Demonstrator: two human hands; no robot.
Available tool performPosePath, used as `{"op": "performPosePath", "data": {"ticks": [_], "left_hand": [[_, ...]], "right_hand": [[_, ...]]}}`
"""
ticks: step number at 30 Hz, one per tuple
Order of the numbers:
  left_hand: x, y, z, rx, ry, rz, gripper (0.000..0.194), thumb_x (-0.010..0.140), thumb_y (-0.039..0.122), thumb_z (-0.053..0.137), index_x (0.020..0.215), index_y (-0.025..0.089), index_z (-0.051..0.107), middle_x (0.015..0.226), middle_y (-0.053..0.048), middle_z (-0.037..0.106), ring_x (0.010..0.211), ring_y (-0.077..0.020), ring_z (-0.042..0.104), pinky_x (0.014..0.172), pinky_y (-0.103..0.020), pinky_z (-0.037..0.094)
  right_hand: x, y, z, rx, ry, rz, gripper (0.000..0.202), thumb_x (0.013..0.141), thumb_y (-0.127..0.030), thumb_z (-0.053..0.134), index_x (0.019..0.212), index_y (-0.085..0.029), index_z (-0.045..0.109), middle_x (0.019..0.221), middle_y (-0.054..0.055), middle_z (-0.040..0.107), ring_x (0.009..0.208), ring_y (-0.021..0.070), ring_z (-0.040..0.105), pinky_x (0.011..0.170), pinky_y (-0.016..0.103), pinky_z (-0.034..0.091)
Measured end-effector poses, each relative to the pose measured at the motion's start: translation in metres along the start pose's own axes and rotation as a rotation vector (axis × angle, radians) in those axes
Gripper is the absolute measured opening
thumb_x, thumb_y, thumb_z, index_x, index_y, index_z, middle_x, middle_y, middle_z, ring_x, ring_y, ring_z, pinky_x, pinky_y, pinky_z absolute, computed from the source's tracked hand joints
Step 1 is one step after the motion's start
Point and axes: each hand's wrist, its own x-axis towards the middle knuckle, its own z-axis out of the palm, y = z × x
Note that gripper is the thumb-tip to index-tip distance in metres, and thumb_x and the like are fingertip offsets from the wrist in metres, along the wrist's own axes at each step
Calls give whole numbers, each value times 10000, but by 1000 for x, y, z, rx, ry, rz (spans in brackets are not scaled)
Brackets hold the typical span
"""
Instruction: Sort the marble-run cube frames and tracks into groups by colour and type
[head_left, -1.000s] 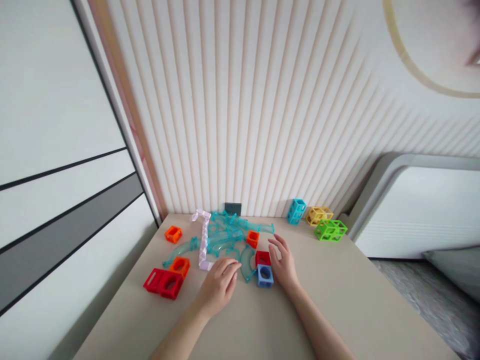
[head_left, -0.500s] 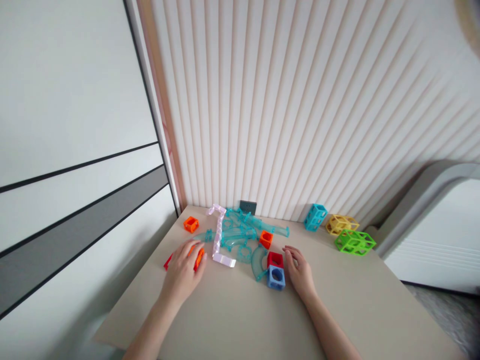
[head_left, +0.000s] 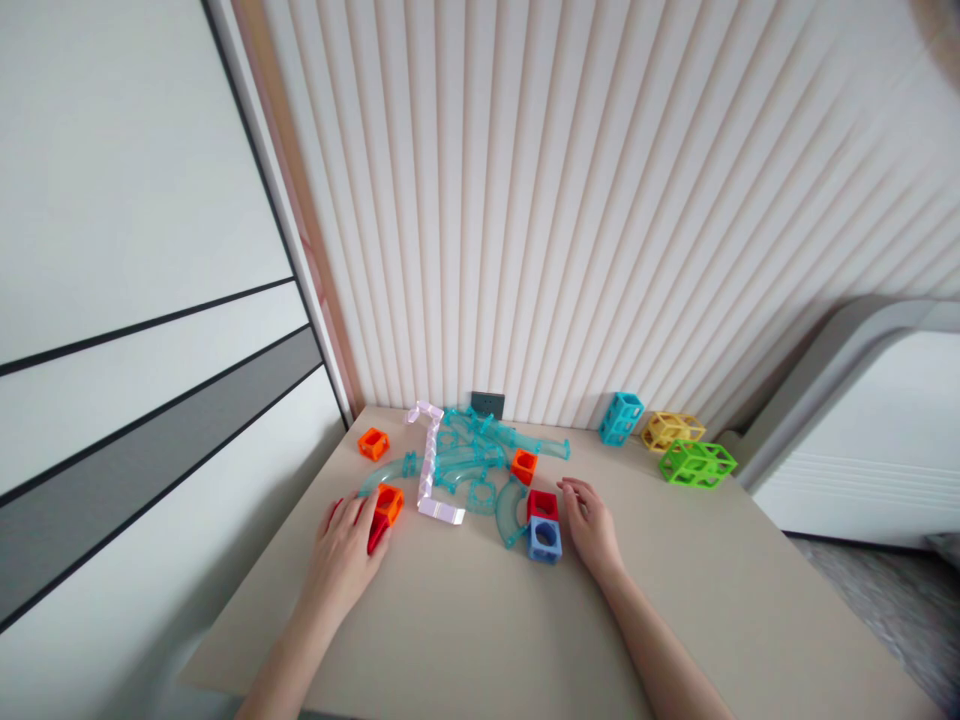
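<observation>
- Reference landmark: lilac strip (head_left: pixel 429 460), angular, lying on the tabletop (head_left: pixel 472 610).
- Covered red piece (head_left: pixel 379 533): on the near-left side of the lilac strip, under the left hand (head_left: pixel 347 540); red shows on both sides of the fingers. Full outline hidden by the hand.
- Left hand: palm down, fingers bent over the covered red piece, thumb toward the lilac strip. In contact by appearance; cannot tell whether the fingers are clamped on it or merely laid over it.
- Near orange block (head_left: pixel 389 503): between the left hand and the near end of the lilac strip, directly against the covered red piece.
- Red cube (head_left: pixel 542 505) and blue cube (head_left: pixel 545 540): to the right of the lilac strip, touching each other, blue one closer to the wearer. Both just beside the right hand, on its left.
- Right hand (head_left: pixel 589 525): farther right of the lilac strip than both cubes; fingers loosely curled, thumb and fingertips apart, nothing gripped. Side of hand low by the tabletop.
- Teal tracks (head_left: pixel 472 455): mostly heaped right of the lilac strip; one curved length (head_left: pixel 386 473) sits on its left, reaching toward the left hand.
- Far orange block (head_left: pixel 373 443): left of the lilac strip, well apart from it.
</observation>
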Motion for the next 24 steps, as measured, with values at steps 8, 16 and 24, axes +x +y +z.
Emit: {"op": "performPosePath", "data": {"ticks": [8, 16, 24], "left_hand": [[-2, 4, -3, 43, -12, 28, 417, 952, 274, 495, 1334, 129, 580, 1095, -151, 669, 1076, -318, 621, 1053, -501, 441], [-6, 10, -17, 89, -97, 29, 445, 951, 244, 471, 1381, 184, 571, 1193, -135, 681, 1063, -309, 607, 972, -488, 432], [-4, 16, -28, 141, -221, 31, 550, 931, 209, 446, 1477, 266, 494, 1178, -127, 685, 997, -309, 600, 859, -483, 424]], "right_hand": [[-1, 4, 2, 1, 9, 4, 447, 949, -534, 457, 916, -189, 739, 1103, 140, 737, 1044, 278, 693, 929, 406, 539], [0, 4, 1, -1, 4, 8, 433, 941, -528, 464, 926, -192, 736, 1099, 140, 740, 1036, 284, 696, 938, 418, 537], [0, 5, 2, -5, 8, 10, 444, 933, -554, 467, 922, -203, 738, 1097, 138, 743, 1014, 287, 697, 923, 426, 543]]}}
